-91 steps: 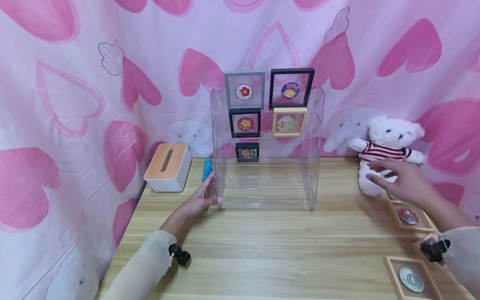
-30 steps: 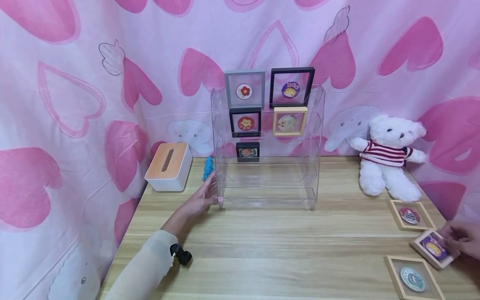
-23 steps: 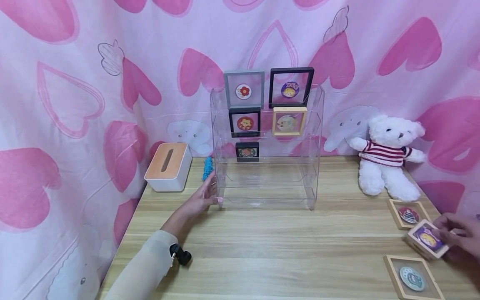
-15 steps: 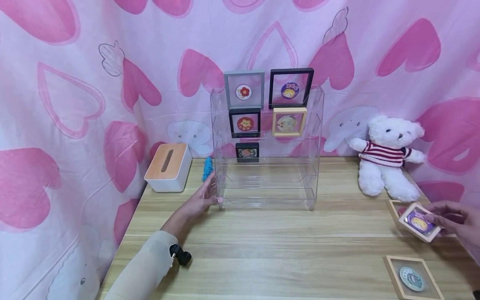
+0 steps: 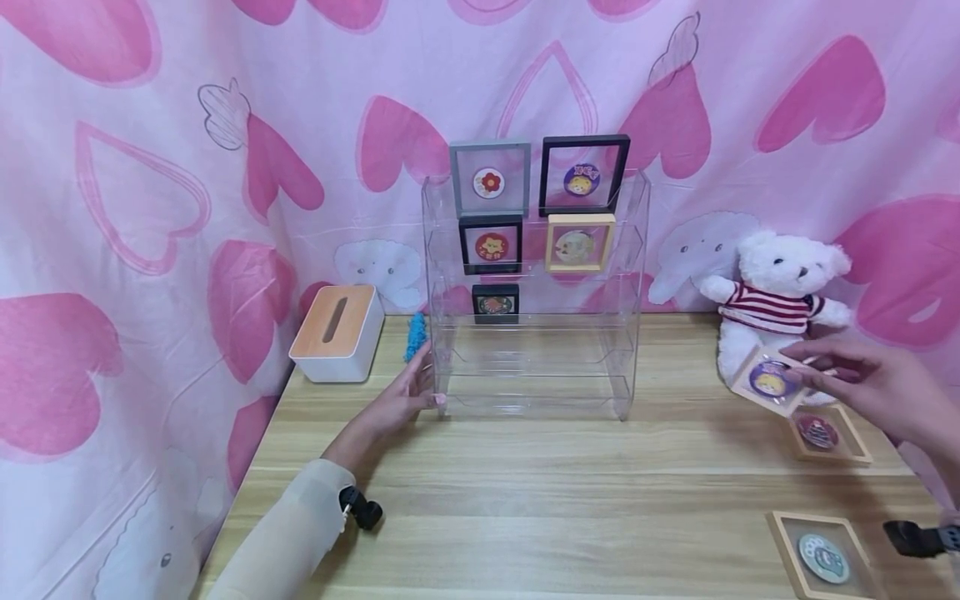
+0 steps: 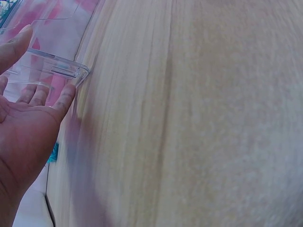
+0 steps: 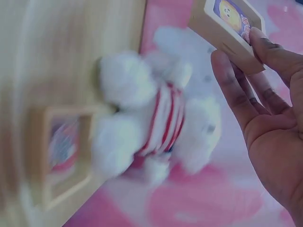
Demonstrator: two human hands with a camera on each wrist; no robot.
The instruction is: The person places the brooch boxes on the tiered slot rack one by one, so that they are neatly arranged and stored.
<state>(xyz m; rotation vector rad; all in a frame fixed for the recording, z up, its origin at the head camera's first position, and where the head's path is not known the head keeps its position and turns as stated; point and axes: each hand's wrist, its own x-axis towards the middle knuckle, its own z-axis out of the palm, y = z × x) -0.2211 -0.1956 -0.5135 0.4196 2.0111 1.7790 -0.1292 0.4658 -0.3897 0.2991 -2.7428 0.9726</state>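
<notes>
My left hand point(image 5: 408, 392) holds the lower left side of a clear acrylic display rack point(image 5: 525, 407), its thumb at the front edge and fingers along the side panel. In the left wrist view, the rack's clear corner point(image 6: 71, 71) lies between thumb and fingers. With thumb and fingertips, my right hand point(image 5: 873, 379) pinches a small wooden picture frame point(image 5: 768, 381) bearing a purple bear badge. That frame is tilted in the air before the white teddy bear point(image 5: 772, 304). On the rack's upper tiers stand several frames, among them a grey one point(image 5: 490, 148) and a black one point(image 5: 547, 175).
Two more wooden frames lie at the table's right: one with a red tree badge point(image 5: 817, 432), one with a green badge point(image 5: 823, 558). A tissue box point(image 5: 337, 333) and a fuzzy blue item point(image 5: 416, 336) are left of the rack. A pink heart-print curtain point(image 5: 375, 67) hangs behind.
My right hand has picked the small bear-badge frame up from the table's right side and carried it up and left to the teddy bear. The left hand stays at the rack.
</notes>
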